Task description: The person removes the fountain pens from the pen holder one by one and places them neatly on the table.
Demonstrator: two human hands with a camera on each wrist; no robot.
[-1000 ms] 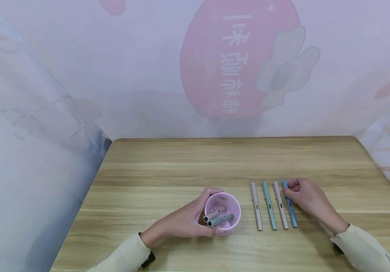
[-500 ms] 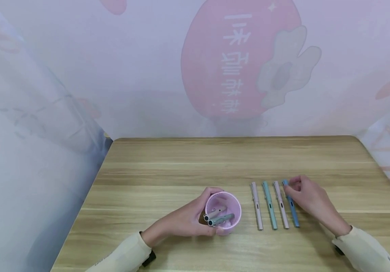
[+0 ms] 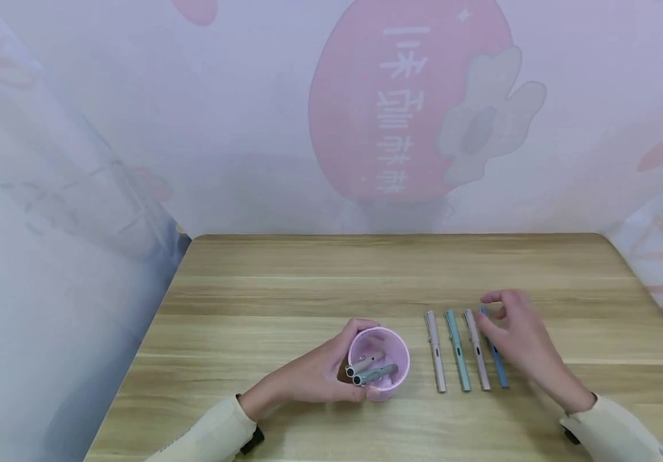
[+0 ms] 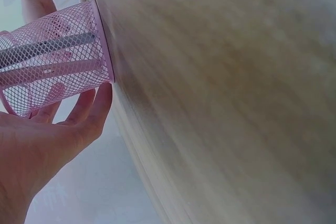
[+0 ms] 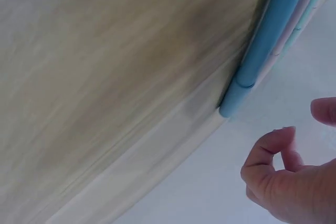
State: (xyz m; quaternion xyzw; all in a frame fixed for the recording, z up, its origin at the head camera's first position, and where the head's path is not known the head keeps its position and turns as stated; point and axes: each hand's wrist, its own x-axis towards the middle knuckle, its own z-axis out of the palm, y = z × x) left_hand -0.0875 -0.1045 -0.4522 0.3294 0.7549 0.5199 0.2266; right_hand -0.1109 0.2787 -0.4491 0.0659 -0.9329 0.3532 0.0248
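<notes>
Head view showed a wood-grain table (image 3: pixel 285 276), a pale printed backdrop (image 3: pixel 239 115) at its twelve o'clock. The left hand (image 3: pixel 319 378) grasped a pink cup (image 3: pixel 401 359) holding two pens (image 3: pixel 376 373); at the cup's three o'clock lay four pens (image 3: pixel 459 353) in a row, a blue pen (image 3: pixel 500 373) outermost. The right hand (image 3: pixel 520 333), grasping nothing, was at the blue pen's two o'clock; its forefinger had stretched toward nine o'clock since half a second earlier.

Left wrist view alone revealed the cup's mesh wall (image 4: pixel 79 17).

Right wrist view showed fingertips (image 5: pixel 286 131) apart from the blue pen, unclear from overhead.
</notes>
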